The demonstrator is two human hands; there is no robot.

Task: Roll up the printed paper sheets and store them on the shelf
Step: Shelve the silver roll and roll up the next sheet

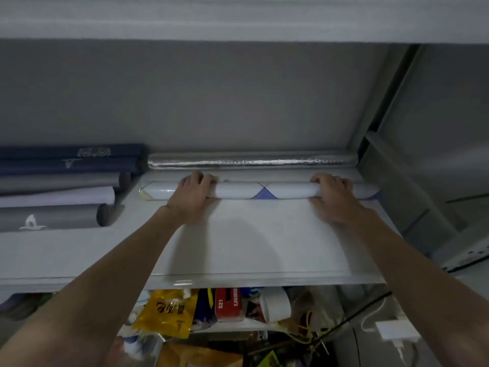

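at the middle of the frame, on the shelf [53, 255], the paper roll [238, 190] lies crosswise, white with blue and yellow print showing at its seams. it sits just in front of a silver foil roll [251, 161] that runs along the back wall. the left hand [193, 193] grips it near its left end and the right hand [334, 194] near its right end, with the fingers [201, 178] of each curled over the top of the tube and clamped on it.

a pale flat panel [251, 242] runs from the roll to the shelf's front lip. i cannot tell whether it is a loose tail of the sheet or the bare board. at middle left a stack of rolled sheets [68, 160] is already stored.

this looks like the storing step, or the last turns of the rolling. next, if a tail is loose, it needs winding in evenly with both hands. the roll should then be nudged back against the silver one before the grip eases, so it neither springs open nor rolls forward.
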